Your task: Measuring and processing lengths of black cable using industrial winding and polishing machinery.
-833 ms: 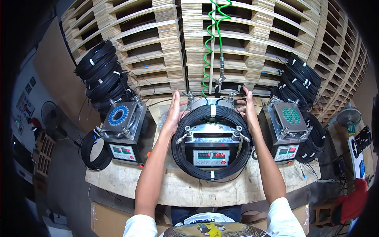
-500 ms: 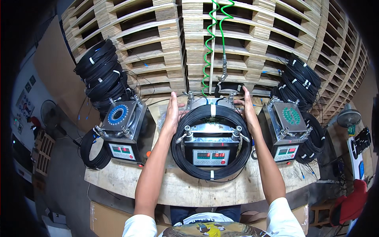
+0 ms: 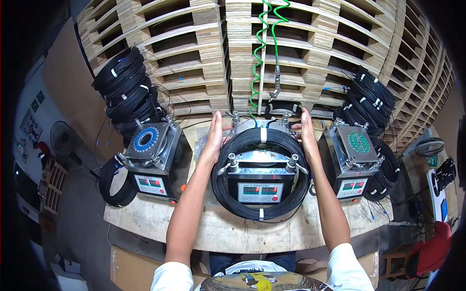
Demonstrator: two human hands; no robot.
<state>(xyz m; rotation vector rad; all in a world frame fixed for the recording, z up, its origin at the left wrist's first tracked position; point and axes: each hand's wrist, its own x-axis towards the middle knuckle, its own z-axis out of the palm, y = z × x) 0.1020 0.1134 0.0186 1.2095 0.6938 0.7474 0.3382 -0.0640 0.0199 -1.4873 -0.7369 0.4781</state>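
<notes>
Two hands, L hand (image 3: 212, 143) & R hand (image 3: 307, 138), fingers (image 3: 217, 122) straight, wide, flank round blk cable coil (image 3: 242, 211), contact unclear. Coil w/ white tape (image 3: 263, 134) is mid-counter (image 3: 262, 237), framing shiny metal machine (image 3: 260, 157); panel (image 3: 282, 191) digits red/green, sm. print blurry.

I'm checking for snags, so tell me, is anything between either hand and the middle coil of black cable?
Nothing visible is. The left hand and right hand are at opposite upper sides of the coil; whether they touch it, I can't tell.
</notes>
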